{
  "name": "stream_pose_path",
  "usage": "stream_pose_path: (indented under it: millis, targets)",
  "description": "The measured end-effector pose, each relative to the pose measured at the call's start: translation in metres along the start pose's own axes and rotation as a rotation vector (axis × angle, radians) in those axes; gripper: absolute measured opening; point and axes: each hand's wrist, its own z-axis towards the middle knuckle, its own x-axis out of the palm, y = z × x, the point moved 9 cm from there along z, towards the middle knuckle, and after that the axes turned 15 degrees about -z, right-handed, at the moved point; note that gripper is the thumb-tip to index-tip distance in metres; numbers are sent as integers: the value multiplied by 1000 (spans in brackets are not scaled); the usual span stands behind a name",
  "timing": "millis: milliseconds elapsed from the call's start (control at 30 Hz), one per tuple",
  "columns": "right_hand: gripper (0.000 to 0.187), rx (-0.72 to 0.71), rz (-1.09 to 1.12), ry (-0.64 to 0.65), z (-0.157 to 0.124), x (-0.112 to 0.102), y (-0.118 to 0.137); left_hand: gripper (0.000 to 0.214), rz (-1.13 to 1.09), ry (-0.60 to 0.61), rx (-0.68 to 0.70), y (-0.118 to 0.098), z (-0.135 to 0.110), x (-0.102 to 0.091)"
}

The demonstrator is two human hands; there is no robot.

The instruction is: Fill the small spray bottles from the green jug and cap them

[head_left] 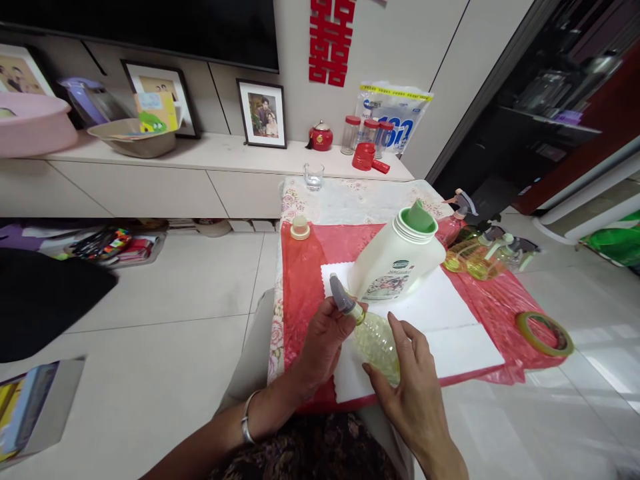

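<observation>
A clear yellowish spray bottle (379, 343) with a grey trigger head (342, 293) lies tilted over the white sheet (450, 347). My left hand (325, 337) pinches it at the neck, just below the head. Curved around the ribbed body is my right hand (413, 380), its thumb on the near side and its fingers on the far right. Just behind stands a large pale green jug (395, 260) without a cap, a green spout (420, 219) in its mouth. A cream cap (300, 227) sits on the red plastic sheet (305, 280) at the left.
Several spray bottles (483, 257) stand at the table's right side, near a roll of tape (544, 333). A glass cup (314, 176) is at the back edge. Behind, a low cabinet (165, 170) carries picture frames, red-lidded jars (351, 135) and a white bag (393, 117).
</observation>
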Motion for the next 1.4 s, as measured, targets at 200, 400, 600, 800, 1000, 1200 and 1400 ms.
stream_pose_path:
  millis: [200, 400, 600, 800, 1000, 1200, 1400]
  targets:
    - [66, -55, 163, -84, -1, -8, -1, 31, -23, 11, -25, 0, 0, 0]
    - [60, 94, 511, -43, -11, 3, -20, 28, -103, 75, -101, 4, 0, 10]
    - [73, 651, 1204, 172, -38, 61, -42, 32, -131, 79, -114, 3, -1, 16]
    - [94, 1019, 1455, 111, -45, 81, -35, 32, -112, 52, -63, 6, -2, 14]
    - [76, 856, 1254, -247, -43, 51, -32, 33, -166, 16, -27, 5, 2, 11]
    - [77, 261, 680, -298, -29, 2, -2, 29, -231, -29, -58, -4, 2, 9]
    - [85, 372, 941, -100, -28, 27, -20, 30, -138, 39, -25, -16, 1, 17]
